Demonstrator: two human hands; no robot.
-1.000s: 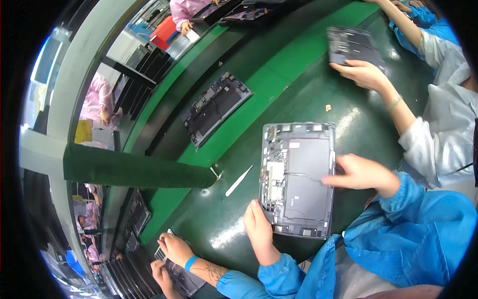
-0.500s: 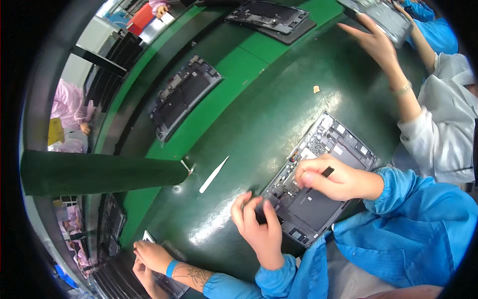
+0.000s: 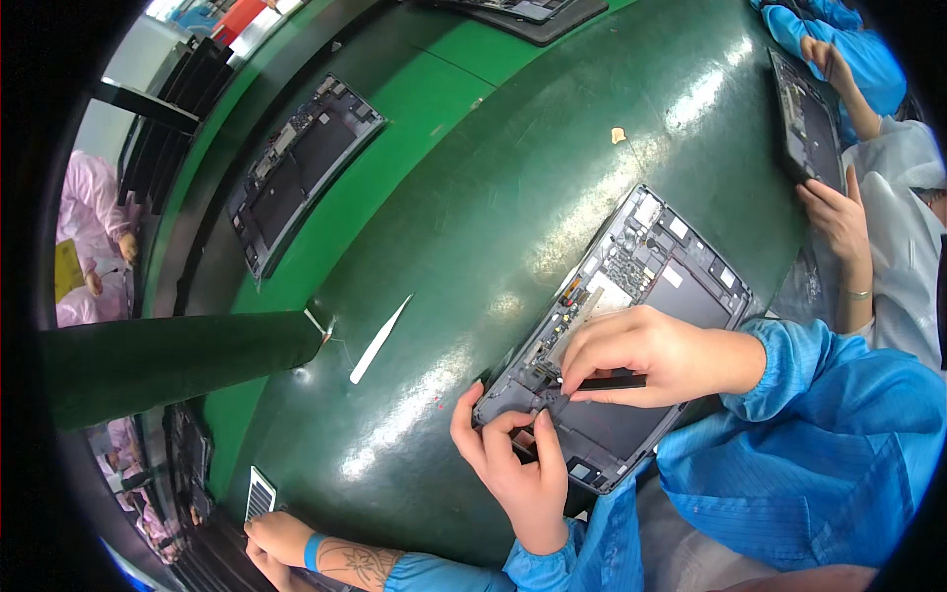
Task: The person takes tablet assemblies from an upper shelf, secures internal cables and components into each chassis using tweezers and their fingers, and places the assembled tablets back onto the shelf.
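Head view: the opened tablet chassis (image 3: pixel 631 326) has been turned slantwise; a black tool (image 3: pixel 610 382) is now pinched in the right hand (image 3: pixel 651 355), its tip at the board, while the left hand (image 3: pixel 518 464) fingers (image 3: pixel 543 439) press the chassis edge, grasping nothing.

- Left hand (image 3: pixel 518 474): enters from the six o'clock edge, palm down, fingers pointing toward twelve o'clock. Thumb spread out toward ten o'clock; forefinger and middle finger bent, tips pressed down close together.
- Left wrist bare, blue sleeve cuff just behind it at six o'clock.
- Right hand (image 3: pixel 646 355): comes in from three o'clock, knuckles up, fingers curled toward nine o'clock in a pinch grip, thumb underneath.
- Right forearm in a loose blue sleeve, cuff bunched at the wrist, running off toward four o'clock.
- The two hands sit near each other, fingertips close, right at about one o'clock from left.
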